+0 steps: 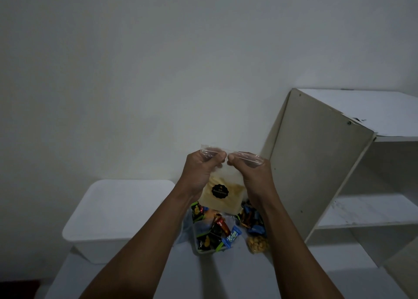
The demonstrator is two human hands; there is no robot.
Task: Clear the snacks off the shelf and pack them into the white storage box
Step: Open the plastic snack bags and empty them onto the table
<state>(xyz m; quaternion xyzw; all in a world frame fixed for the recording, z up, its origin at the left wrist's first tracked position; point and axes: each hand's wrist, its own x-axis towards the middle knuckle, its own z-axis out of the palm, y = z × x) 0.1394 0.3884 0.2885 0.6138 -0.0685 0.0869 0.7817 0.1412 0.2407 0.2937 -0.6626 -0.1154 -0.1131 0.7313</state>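
Note:
I hold up a clear snack bag (220, 193) with pale yellow sticks inside and a round black label. My left hand (200, 171) pinches its top edge on the left, and my right hand (251, 174) pinches the same edge on the right. Below the bag lies a heap of small wrapped snacks (217, 233) in black, red and blue wrappers, beside a bag of nuts (256, 244). The white storage box (113, 217) stands at the lower left with its lid on. A white shelf unit (352, 185) stands at the right, its visible shelves bare.
A plain pale wall fills the upper half of the view. The snacks, the box and the shelf unit stand on a white surface (203, 276) that runs toward me. The shelf unit's side panel (312, 165) leans close to my right forearm.

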